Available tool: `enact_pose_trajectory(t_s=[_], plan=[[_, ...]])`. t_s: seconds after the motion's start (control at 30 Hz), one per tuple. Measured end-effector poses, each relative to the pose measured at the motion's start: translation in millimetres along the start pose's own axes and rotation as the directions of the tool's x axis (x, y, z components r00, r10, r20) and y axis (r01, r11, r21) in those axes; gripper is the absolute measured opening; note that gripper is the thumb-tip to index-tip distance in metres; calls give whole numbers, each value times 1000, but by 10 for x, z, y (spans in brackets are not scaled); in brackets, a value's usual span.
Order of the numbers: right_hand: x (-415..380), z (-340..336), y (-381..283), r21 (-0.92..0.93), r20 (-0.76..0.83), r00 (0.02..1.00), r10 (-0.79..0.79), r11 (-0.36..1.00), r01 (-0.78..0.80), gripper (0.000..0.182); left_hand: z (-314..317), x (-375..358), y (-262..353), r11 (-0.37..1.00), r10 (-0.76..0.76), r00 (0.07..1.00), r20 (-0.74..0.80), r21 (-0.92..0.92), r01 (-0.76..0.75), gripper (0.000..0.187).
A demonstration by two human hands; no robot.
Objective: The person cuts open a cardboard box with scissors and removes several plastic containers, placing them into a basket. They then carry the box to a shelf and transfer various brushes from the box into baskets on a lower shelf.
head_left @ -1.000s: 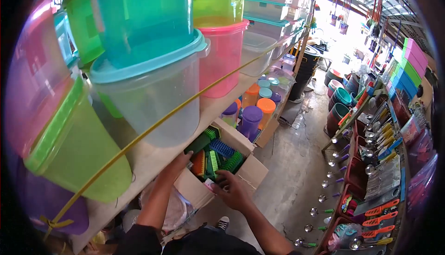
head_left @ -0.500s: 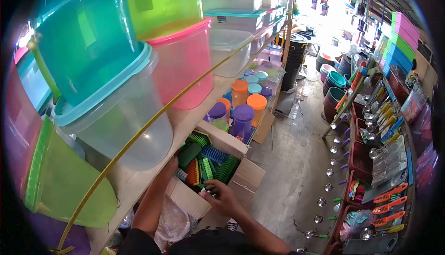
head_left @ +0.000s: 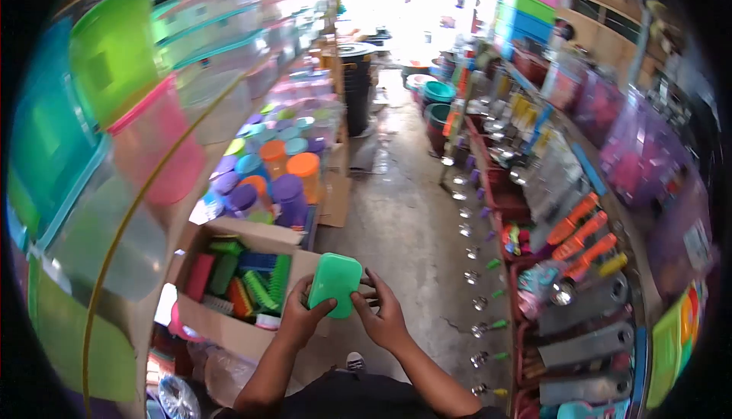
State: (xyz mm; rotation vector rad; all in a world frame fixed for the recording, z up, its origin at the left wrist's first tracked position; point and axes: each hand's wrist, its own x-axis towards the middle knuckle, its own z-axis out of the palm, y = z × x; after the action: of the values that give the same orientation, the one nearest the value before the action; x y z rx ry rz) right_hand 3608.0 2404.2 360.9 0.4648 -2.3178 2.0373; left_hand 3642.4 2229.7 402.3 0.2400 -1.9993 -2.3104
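A flat, light green plastic piece with rounded corners (head_left: 336,276) is held up in front of me; its underside is hidden. My left hand (head_left: 305,315) grips its left side, thumb across the lower face. On the opposite edge, my right hand (head_left: 383,314) pinches it between thumb and fingers. Left of my hands, an open cardboard box (head_left: 229,324) holds several scrub brushes (head_left: 261,289) with green, blue and orange bristles. One box flap extends close behind my left hand.
Stacked plastic tubs (head_left: 152,144) fill the left shelf. Lidded jars (head_left: 290,194) stand beyond the box. On the right, a rack bears ladles (head_left: 479,329), orange-handled tools (head_left: 583,236) and red baskets (head_left: 507,190). A concrete aisle (head_left: 396,213) runs between, with buckets (head_left: 438,99) farther along.
My hands have come out of the cardboard box and now hold the green plastic piece over the aisle side. The view has swung right, so the box appears farther left.
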Motion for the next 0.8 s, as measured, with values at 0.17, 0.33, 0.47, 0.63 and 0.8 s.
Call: enact_pose_trajectory(t_s=[0.17,0.33,0.47,0.63,0.8], plan=[[-606,-881,-251,-44,-212,964,160,984,-173,71,927,-113,-200,991,-129,937,326,-3,137,61],[-1392,-1667,-225,-215,-552,833,19,963,-164,52,1883,-389,-413,990,-132,743,656,50,131,60],[-2137,-2144,-618,-188,-728,686,18,956,-225,46,2606,-853,-379,981,-105,591,800,-16,195,62],[-2989,-2467,-1072,-162,-828,558,-52,976,-148,57,3294,-1445,-263,983,-12,320,947,-47,177,65],[-3495,-2541,-1945,-345,-848,496,-188,906,-246,75,3800,-1942,261,983,64,37,997,-70,167,66]])
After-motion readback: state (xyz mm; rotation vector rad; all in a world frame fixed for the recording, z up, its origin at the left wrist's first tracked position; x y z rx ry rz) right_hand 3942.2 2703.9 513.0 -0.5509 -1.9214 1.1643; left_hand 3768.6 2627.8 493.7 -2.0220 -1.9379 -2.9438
